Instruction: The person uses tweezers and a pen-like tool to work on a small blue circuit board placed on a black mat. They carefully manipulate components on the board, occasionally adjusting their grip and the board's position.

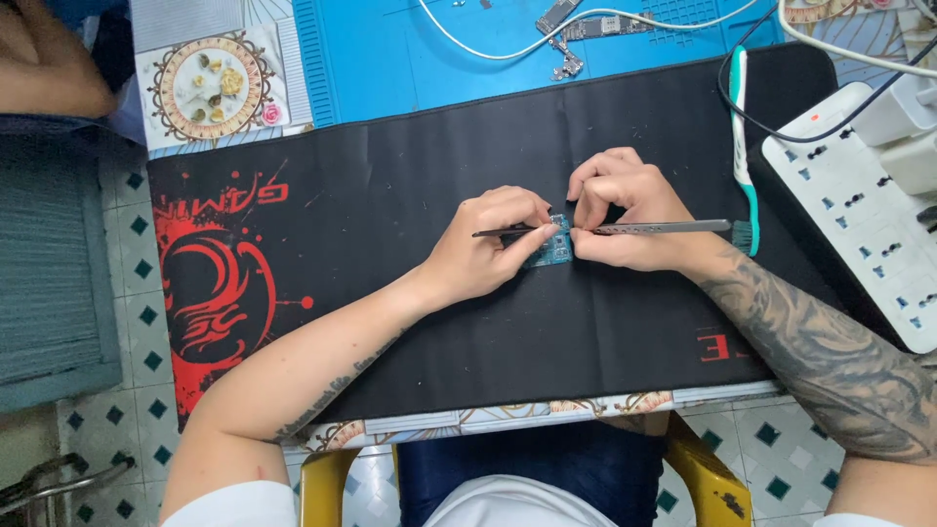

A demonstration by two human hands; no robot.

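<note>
A small blue circuit board [553, 251] lies on the black desk mat [410, 195] near its middle. My left hand [488, 244] rests on the mat at the board's left edge, fingers pinched on a thin dark tool [503, 232] and touching the board. My right hand [625, 210] is curled at the board's right edge, gripping a long flat metal tool [673, 226] whose tip meets the board. Both tools point inward over the board.
A white power strip [859, 210] with plugs sits at the right, a green-handled brush [742, 146] beside it. A blue work mat [468, 49] with phone parts [576, 29] and white cables lies behind. A patterned dish [215, 86] holds small pieces.
</note>
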